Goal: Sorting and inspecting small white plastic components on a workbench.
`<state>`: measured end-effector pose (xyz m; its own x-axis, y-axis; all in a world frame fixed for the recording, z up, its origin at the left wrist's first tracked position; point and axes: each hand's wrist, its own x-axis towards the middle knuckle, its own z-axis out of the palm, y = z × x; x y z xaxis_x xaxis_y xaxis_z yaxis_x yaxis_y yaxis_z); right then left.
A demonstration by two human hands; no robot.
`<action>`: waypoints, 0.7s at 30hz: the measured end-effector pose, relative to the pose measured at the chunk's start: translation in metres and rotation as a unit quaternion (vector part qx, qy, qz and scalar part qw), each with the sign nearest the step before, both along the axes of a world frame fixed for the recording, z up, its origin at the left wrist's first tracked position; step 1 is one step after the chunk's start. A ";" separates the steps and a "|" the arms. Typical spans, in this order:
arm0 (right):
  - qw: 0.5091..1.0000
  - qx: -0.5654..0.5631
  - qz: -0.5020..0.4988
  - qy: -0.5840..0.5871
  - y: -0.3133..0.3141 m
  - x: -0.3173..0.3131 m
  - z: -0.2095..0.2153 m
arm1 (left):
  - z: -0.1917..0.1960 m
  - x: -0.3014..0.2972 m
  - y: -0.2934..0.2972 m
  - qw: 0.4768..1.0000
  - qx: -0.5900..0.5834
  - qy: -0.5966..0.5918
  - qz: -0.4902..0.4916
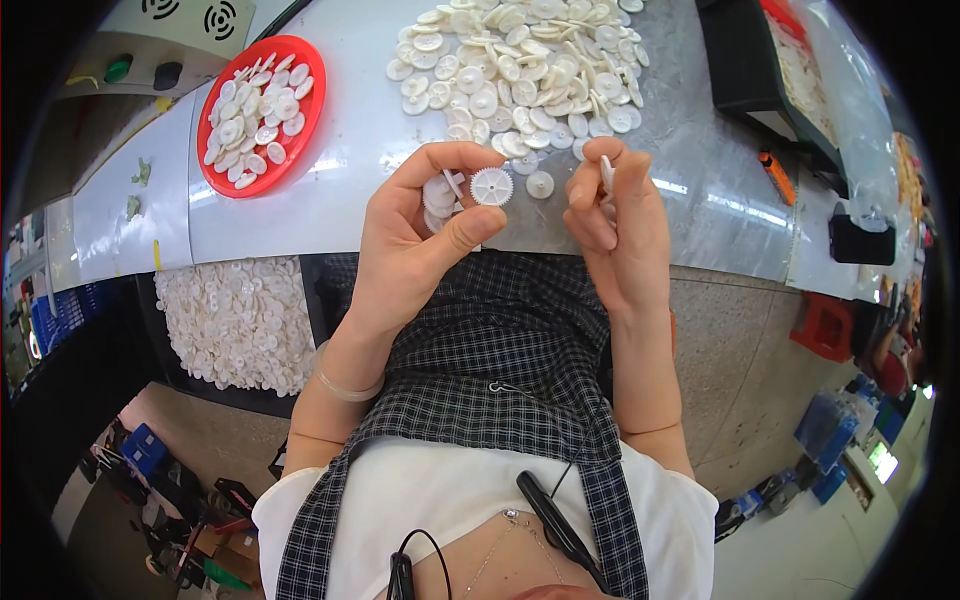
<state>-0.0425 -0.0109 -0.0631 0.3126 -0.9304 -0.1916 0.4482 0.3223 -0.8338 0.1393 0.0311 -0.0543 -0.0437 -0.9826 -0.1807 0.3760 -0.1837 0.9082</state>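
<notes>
My left hand [425, 215] pinches a white plastic gear [492, 187] between thumb and forefinger, its toothed face turned up. More white gears [438, 193] are tucked in the palm behind it. Across from it, my right hand [622, 205] is closed with a white gear [607, 174], seen edge-on, between the thumb and fingers; another pale piece shows lower in that grip. On the table between the hands lies a single white gear [540, 185]. Just beyond spreads a large pile of white gears [520, 75].
A red round tray [313, 120] of gears stands at the left, beside a grey machine [180, 40] with knobs. Below the table edge at left is a black bin of small white parts [235, 325]. At right are a black box [745, 60], an orange cutter [777, 178] and a phone [861, 240].
</notes>
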 end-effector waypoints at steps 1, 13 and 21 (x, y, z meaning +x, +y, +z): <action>1.000 0.000 -0.001 0.000 0.001 0.000 0.001 | 0.000 0.001 0.000 1.000 0.013 0.013 -0.006; 0.928 0.137 0.130 -0.322 -0.001 -0.001 -0.010 | 0.002 -0.003 0.000 1.000 0.008 -0.019 0.003; 0.995 0.042 0.052 -0.070 0.005 0.000 0.004 | -0.007 0.000 -0.001 0.999 0.020 0.033 -0.023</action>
